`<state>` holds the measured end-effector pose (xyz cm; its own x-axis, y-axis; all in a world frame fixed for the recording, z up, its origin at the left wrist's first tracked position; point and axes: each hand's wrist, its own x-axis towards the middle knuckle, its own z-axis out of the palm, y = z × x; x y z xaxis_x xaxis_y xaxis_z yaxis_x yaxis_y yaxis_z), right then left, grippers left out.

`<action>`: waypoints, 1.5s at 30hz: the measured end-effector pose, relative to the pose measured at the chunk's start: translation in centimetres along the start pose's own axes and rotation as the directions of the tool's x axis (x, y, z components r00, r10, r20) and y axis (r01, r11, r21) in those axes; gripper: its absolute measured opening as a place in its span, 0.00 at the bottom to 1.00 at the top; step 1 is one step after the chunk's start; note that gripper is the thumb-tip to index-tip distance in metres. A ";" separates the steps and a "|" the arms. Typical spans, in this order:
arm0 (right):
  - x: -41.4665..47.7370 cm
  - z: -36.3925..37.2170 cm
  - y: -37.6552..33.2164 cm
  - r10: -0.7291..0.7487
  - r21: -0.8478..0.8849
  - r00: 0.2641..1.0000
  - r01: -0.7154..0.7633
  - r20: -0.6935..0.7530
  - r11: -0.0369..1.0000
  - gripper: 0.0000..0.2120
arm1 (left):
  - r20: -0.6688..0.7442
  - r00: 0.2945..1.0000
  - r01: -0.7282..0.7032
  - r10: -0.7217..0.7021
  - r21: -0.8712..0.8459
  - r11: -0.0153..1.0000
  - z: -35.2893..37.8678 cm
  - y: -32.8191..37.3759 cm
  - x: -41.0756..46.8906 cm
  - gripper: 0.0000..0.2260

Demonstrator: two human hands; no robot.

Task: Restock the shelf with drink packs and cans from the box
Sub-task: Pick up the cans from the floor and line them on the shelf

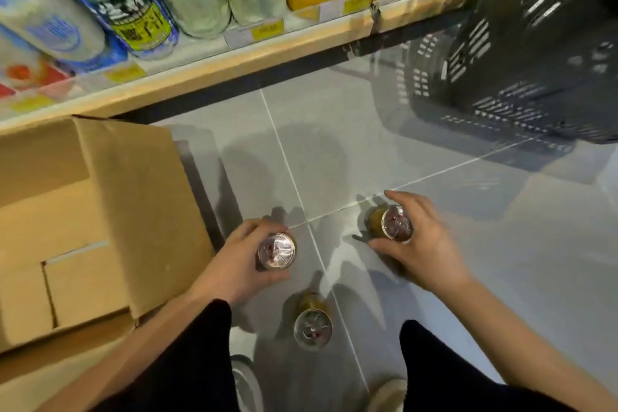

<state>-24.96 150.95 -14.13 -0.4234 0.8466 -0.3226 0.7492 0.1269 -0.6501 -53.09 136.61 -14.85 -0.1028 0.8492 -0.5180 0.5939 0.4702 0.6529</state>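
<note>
Crouching low in the bottom of the frame, the person has dark-clad knees either side of a lone drink can (pixel 313 328) that stands upright on the grey tiled floor (pixel 434 130), untouched, its silver pull-tab lid facing the camera. Just above it, left of centre, the left hand (pixel 242 264) curls around a second can (pixel 277 250), fingers and thumb wrapped about the upper wall just under the rim. Right of centre, the right hand (pixel 423 244) closes on a third can (pixel 393 223) in the same way, thumb on the near side and fingers arched over the far side; whether either can is lifted off the floor or resting on it cannot be told. These look like sealed, full cans, so they should feel fairly heavy for their size and rigid under a squeeze, but the smooth metal wall is likely slick, and a dropped one may dent. Gripping around the body below the rim, as both hands do, seems the safest hold; the lid and tab offer little purchase. At the left edge sits the cardboard box (pixel 100 211), flaps open, just beside the left forearm. Farther up, at upper right, a dark plastic basket (pixel 535 60) stands near the shelf (pixel 234 57), whose edge crosses the top with price tags, bottles and yellow cartons behind it.
</note>
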 end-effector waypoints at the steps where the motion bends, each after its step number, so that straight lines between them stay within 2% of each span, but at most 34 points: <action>1: 0.0 0.2 0.0 0.002 -0.005 1.000 -0.002 0.001 1.000 0.40 | 0.003 1.000 -0.007 0.007 0.006 1.000 -0.1 0.0 0.1 0.31; 4: -0.2 0.8 0.1 0.005 -0.045 1.000 -0.004 0.007 0.999 0.41 | 0.036 0.999 -0.021 0.019 0.058 0.998 0.1 0.5 0.2 0.32; 12: -0.2 1.5 1.5 0.091 -0.079 0.996 -0.089 0.022 0.993 0.41 | -0.019 0.998 -0.055 0.057 0.126 0.991 0.5 1.1 1.0 0.30; 16: 0.4 1.4 1.9 0.113 -0.103 0.993 -0.110 0.023 0.989 0.37 | -0.028 0.999 -0.042 0.046 0.129 0.991 0.0 2.0 1.4 0.30; 19: 0.7 0.4 1.0 0.081 -0.119 0.996 -0.077 0.029 0.990 0.35 | -0.055 0.997 -0.043 0.050 0.118 0.992 -1.6 3.1 1.8 0.31; 22: 0.3 -2.6 -2.3 0.015 -0.075 1.000 -0.015 -0.006 0.997 0.37 | -0.117 0.991 -0.054 0.066 0.098 0.994 -4.6 5.6 1.4 0.32; 26: -2.0 -11.1 -11.1 -0.037 -0.027 0.998 0.036 -0.042 0.999 0.36 | -0.236 0.970 -0.057 0.061 0.023 0.998 -12.2 13.2 -2.6 0.31; 32: -7.8 -29.8 -30.5 -0.110 0.068 0.986 0.120 -0.124 0.990 0.33 | -0.432 0.898 -0.138 0.082 -0.100 0.985 -28.1 29.4 -15.2 0.26; 34: -10.5 -36.0 -37.7 -0.160 0.092 0.974 0.176 -0.161 0.980 0.32 | -0.474 0.877 -0.156 0.080 -0.123 0.980 -33.5 35.0 -20.6 0.28; 39: -17.9 -49.5 -52.9 -0.293 0.141 0.925 0.332 -0.242 0.933 0.31 | -0.540 0.829 -0.236 0.148 -0.098 0.967 -44.8 48.4 -33.2 0.33; 42: -21.9 -55.6 -60.0 -0.373 0.126 0.877 0.425 -0.304 0.896 0.34 | -0.585 0.798 -0.250 0.147 -0.099 0.963 -50.1 55.0 -39.8 0.38; 45: -25.2 -60.1 -65.1 -0.436 0.121 0.831 0.500 -0.345 0.857 0.39 | -0.659 0.724 -0.339 0.203 -0.083 0.937 -53.9 59.9 -45.5 0.38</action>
<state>-32.45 152.46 77.67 -0.5030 0.8266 0.2526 0.3688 0.4695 -0.8022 -55.88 139.13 77.64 -0.4797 0.8689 0.1222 0.5255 0.1730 0.8330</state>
